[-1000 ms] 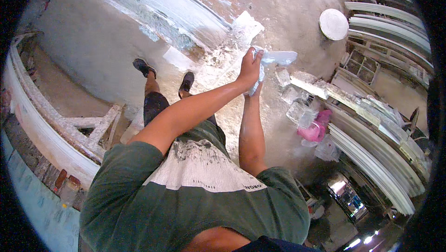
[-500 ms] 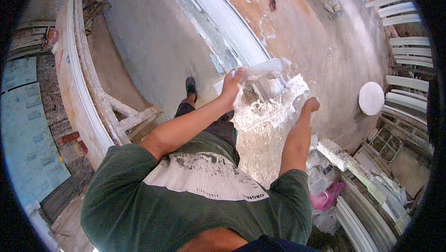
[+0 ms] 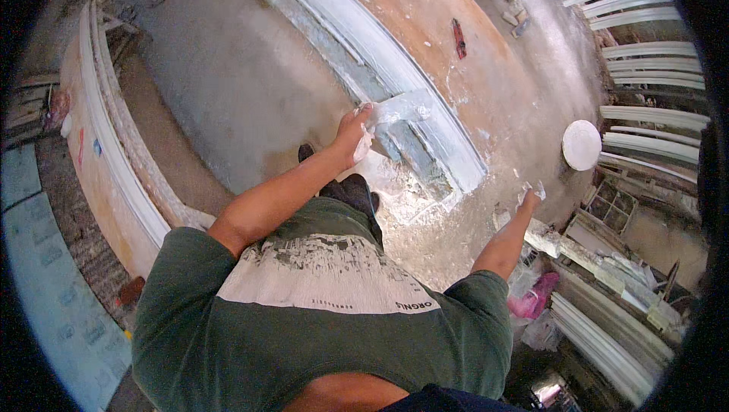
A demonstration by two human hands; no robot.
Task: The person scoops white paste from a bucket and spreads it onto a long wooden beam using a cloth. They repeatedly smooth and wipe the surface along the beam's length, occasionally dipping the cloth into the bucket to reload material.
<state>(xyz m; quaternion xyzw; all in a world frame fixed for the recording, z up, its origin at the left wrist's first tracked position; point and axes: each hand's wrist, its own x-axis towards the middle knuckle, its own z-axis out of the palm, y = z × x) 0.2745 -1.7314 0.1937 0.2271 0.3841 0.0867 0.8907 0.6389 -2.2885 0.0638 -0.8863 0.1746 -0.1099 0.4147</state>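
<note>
My left hand [image 3: 354, 135], smeared with white plaster, is closed on a flat, pale, plaster-coated scraper [image 3: 408, 106]. The scraper lies across the near end of a long white-and-pale-blue moulding [image 3: 383, 51], over its plaster-covered surface; whether it touches cannot be told. Well to the right, my right hand [image 3: 531, 198] is stretched out, away from the moulding. White shows at its fingertips, which seem apart, and no large piece is visible in it. Wet white plaster [image 3: 414, 203] is spread below the moulding's near end.
A red tool [image 3: 459, 38] lies on the brown surface beyond the moulding. At right are a round white lid-like disc [image 3: 582, 145] and racked white mouldings [image 3: 645, 69]. A pink bag [image 3: 535, 296] sits at lower right. Another long moulding [image 3: 125, 146] runs along the left.
My right hand has swung right, away from the moulding's end, and the ragged white sheet beside it is no longer seen there. My left hand has shifted left with the scraper, exposing the moulding's end.
</note>
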